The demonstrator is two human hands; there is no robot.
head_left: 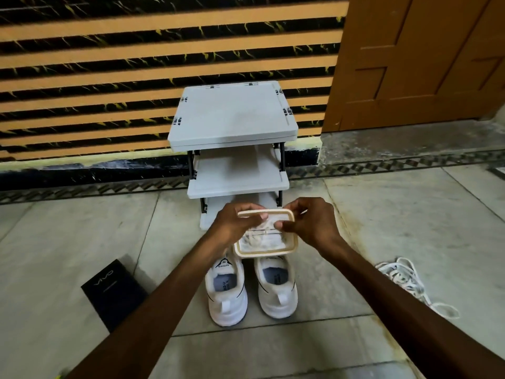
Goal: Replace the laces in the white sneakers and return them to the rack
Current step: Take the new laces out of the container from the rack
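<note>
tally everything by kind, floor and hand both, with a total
white sneakers: 2
clear container: 1
black box: 1
lace pile: 1
shoe rack: 1
total: 6

At 8 o'clock, black box (114, 293) reads "vivo", rotated; at 6 o'clock, left sneaker tongue (224, 264) reads "SPEED", upside down; insole print (226, 283) illegible.
</note>
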